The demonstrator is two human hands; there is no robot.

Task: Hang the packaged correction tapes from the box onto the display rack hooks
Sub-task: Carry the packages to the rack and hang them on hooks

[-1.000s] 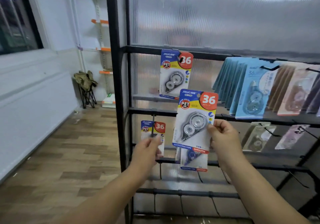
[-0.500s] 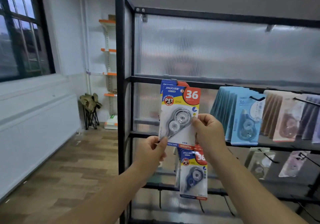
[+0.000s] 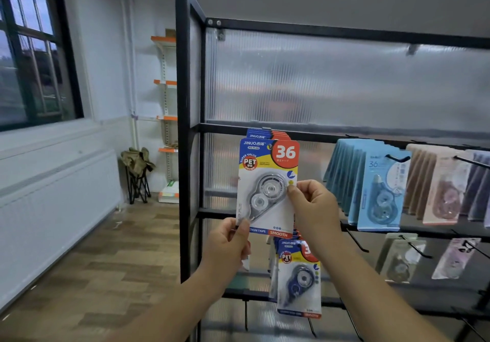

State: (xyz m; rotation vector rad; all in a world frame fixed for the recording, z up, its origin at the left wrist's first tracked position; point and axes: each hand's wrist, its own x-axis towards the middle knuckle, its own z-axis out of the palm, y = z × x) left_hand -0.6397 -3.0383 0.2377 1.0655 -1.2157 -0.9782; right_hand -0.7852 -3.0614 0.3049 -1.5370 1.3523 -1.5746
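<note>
Several JINUO packs (image 3: 267, 135) already hang on the rack (image 3: 185, 129); left hand (image 3: 228, 246) and right hand (image 3: 313, 206) pinch another correction tape pack (image 3: 267, 185) at that hook, not yet released.

The blue-topped cardboard correction tape card (image 3: 267, 188) has a red badge with a white 36, a yellow band, a white field and a clear grey dispenser. The lower matching card (image 3: 298, 280) has a dark blue dispenser. The black metal rack frame (image 3: 183, 129) surrounds a ribbed translucent grey panel (image 3: 318, 84). The pale blue packs (image 3: 381, 190) neighbour beige-pink packs (image 3: 440, 188). The plank-patterned floor (image 3: 119, 262) is brown.
</note>
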